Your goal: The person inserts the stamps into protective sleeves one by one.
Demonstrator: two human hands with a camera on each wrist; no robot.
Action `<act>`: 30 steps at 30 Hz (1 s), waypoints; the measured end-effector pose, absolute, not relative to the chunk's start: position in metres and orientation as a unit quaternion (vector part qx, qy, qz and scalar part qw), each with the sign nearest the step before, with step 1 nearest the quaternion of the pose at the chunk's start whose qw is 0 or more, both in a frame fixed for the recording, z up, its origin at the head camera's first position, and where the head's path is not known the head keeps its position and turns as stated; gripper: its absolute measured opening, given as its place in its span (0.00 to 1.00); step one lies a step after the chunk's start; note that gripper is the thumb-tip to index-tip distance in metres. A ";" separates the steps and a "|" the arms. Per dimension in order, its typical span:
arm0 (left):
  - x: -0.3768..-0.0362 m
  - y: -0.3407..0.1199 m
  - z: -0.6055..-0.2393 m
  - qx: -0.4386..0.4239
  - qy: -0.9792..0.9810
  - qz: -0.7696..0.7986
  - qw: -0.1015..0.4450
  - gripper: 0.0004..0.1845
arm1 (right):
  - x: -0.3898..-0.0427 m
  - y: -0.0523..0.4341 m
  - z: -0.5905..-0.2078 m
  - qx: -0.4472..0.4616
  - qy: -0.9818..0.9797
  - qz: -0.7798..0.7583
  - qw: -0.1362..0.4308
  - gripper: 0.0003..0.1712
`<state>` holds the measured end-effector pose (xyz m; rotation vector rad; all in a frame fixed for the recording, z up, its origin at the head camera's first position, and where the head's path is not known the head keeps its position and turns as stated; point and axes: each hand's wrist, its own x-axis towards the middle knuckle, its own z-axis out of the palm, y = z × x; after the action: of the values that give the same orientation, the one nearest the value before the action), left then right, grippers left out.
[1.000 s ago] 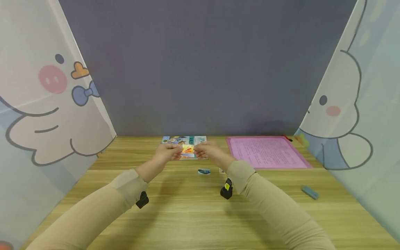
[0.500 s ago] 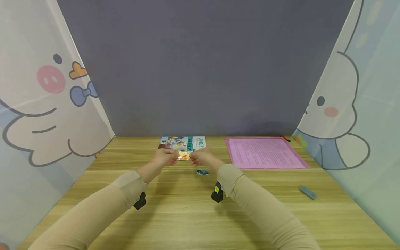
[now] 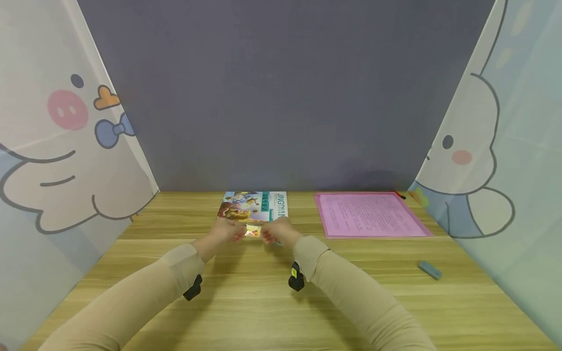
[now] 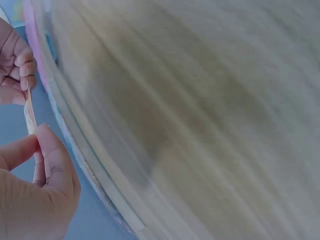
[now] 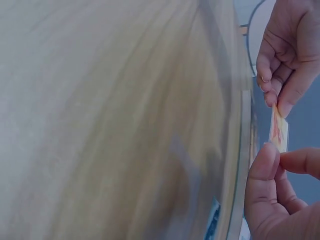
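Fingers [image 3: 239, 233] of both hands pinching one small card [image 3: 252, 230]

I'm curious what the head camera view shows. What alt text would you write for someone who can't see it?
Two hands, the left hand and the right hand, pinch a small yellow card between them above a wooden desk. Behind them lies a colourful book; to the right are a pink sheet and a grey-blue eraser.

pink sheet [image 3: 371, 214] far right | book [image 3: 254, 204] centre | perhaps eraser [image 3: 429, 269]
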<state>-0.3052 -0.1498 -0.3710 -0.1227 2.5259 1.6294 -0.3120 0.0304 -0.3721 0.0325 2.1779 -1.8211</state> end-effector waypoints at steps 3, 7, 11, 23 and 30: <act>-0.305 -0.151 -0.375 -0.045 0.839 0.539 0.064 0.10 | -0.312 0.027 -0.376 0.019 0.755 -0.637 0.151 0.07; -0.304 -0.152 -0.378 -0.046 0.838 0.540 0.068 0.10 | -0.312 0.022 -0.380 0.029 0.761 -0.631 0.145 0.07; -0.303 -0.151 -0.381 -0.065 0.837 0.539 0.068 0.09 | -0.311 0.019 -0.384 0.034 0.782 -0.606 0.140 0.08; -0.308 -0.151 -0.392 -0.120 0.845 0.515 0.085 0.10 | -0.309 0.013 -0.389 0.039 0.813 -0.567 0.128 0.06; -0.312 -0.150 -0.393 -0.118 0.858 0.492 0.092 0.07 | -0.310 0.009 -0.391 0.044 0.830 -0.544 0.116 0.04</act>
<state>-0.3125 -0.1499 -0.3927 -0.3508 2.5482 1.4611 -0.3102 0.0092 -0.3907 0.1279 2.4310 -1.5927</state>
